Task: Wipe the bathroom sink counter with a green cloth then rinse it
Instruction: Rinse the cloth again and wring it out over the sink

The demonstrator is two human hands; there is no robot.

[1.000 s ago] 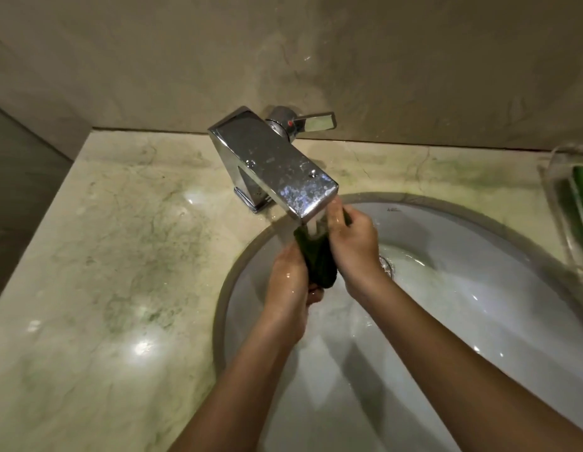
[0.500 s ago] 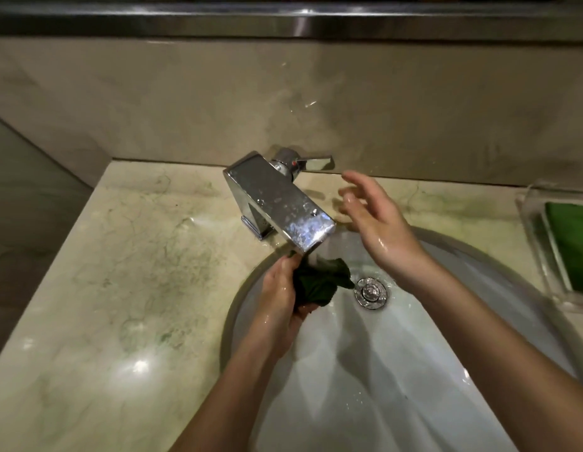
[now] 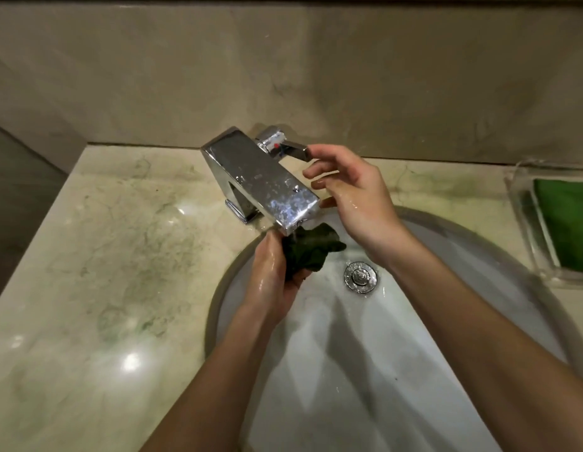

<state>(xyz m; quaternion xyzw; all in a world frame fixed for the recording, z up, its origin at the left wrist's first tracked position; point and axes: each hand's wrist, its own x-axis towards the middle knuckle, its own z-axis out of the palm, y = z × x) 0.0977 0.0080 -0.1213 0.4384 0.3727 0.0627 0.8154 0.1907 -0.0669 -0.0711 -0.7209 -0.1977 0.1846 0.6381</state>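
A wet, green-mottled marble counter [image 3: 120,256] met a beige stone wall [image 3: 381,76]. One white basin [image 3: 463,288] with one drain plug [image 3: 361,276] was sunk into it. One chrome faucet [image 3: 261,177] stood at the basin's back rim. The left hand [image 3: 272,275] clutched the one dark green cloth [image 3: 308,251] under the spout. The right hand [image 3: 355,197], loose and empty, hovered beside the faucet lever [image 3: 293,150]. One clear tray [image 3: 525,230] sat at the counter's right edge.
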